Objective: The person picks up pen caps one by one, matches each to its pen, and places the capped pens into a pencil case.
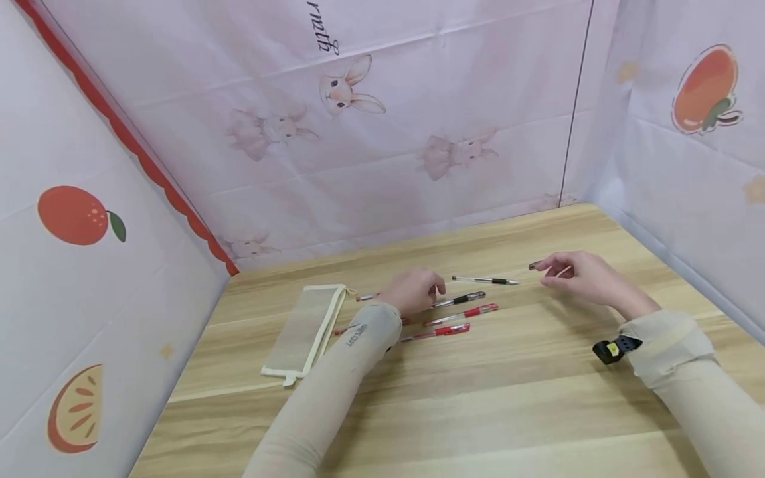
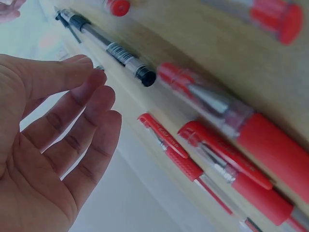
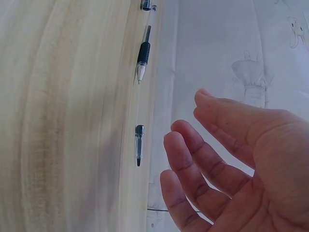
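My left hand (image 1: 412,290) hovers among the pens, its fingers loosely bent and thumb near the index fingertip; nothing shows in its grasp. Close beside it lie a capped black gel pen (image 1: 460,300) and capped red gel pens (image 2: 231,169). Beyond its fingertips is an uncapped black gel pen (image 1: 485,280), point toward the right. My right hand (image 3: 227,164) has its thumb and fingers apart and holds nothing. Near those fingertips, the loose clear pen cap (image 3: 139,146) with a black end and clip lies on the table.
A cream-edged mesh zip pouch (image 1: 305,330) lies flat left of the pens, with more red pens partly hidden under my left arm. The wood-grain table (image 1: 478,405) is bordered by printed cloth walls (image 1: 382,179) at the back and both sides.
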Available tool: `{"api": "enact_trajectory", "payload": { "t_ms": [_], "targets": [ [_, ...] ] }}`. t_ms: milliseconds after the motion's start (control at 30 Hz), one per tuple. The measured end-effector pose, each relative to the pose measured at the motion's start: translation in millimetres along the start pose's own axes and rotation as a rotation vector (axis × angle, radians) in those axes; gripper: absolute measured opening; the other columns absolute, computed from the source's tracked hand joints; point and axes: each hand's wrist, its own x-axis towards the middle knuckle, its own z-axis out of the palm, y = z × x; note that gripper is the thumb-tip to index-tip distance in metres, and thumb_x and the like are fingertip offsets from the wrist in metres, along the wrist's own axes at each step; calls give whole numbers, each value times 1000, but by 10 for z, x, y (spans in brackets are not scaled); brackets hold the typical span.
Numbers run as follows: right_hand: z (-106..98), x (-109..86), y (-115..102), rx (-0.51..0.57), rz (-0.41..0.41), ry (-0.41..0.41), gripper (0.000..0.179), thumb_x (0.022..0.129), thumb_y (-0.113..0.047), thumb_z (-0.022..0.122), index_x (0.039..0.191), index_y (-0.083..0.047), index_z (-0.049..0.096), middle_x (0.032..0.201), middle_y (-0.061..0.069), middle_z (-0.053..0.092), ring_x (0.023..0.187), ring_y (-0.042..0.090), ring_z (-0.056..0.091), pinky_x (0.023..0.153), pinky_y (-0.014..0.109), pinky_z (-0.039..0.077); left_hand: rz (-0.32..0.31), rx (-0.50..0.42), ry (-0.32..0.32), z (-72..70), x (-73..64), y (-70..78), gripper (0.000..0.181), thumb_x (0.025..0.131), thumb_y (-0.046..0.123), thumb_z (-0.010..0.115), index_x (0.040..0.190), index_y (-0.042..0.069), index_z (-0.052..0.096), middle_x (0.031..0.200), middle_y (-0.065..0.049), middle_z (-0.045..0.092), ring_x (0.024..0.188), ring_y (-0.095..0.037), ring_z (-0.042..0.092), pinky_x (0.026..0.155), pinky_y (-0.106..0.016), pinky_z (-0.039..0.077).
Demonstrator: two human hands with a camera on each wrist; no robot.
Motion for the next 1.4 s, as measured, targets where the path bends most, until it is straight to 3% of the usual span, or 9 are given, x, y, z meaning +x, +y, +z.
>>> {"api": "enact_trajectory", "payload": {
  "t_ms": [233,467,833,1167,1400],
  "targets": [
    [-47,34,37,-1,21,-10,32,101,-20,75,126,0,73,105,11,79,94,20,73,80,27,55,5,22,18,-38,68,-6,28,103,11,67,127,22,79,106,5,77,82,-12,61,70,-25,48],
    [-61,17,152,-19,36,-5,32,102,-19,75,126,0,73,105,10,79,93,17,72,79,25,54,-8,30,38,-17,166,18,32,104,15,70,134,25,75,117,3,76,101,-11,67,89,-30,59],
    [-122,9,255,-27,45,-2,31,102,-18,75,127,1,72,106,14,78,95,24,74,76,22,53,-17,68,26,-9,317,76,37,105,14,68,140,27,70,136,4,72,124,-14,68,104,-36,58],
    [-153,20,350,-28,59,-12,32,102,-14,74,128,2,70,111,22,77,100,34,75,78,28,55,-5,71,23,-4,428,186,38,105,14,69,141,26,69,133,2,70,117,-14,68,103,-35,58],
    [-148,36,395,-30,76,-23,32,101,-14,75,128,2,70,110,19,77,101,33,74,79,29,55,-14,83,25,38,534,209,39,104,12,68,140,28,70,133,4,70,119,-14,68,104,-34,57]
  ]
}}
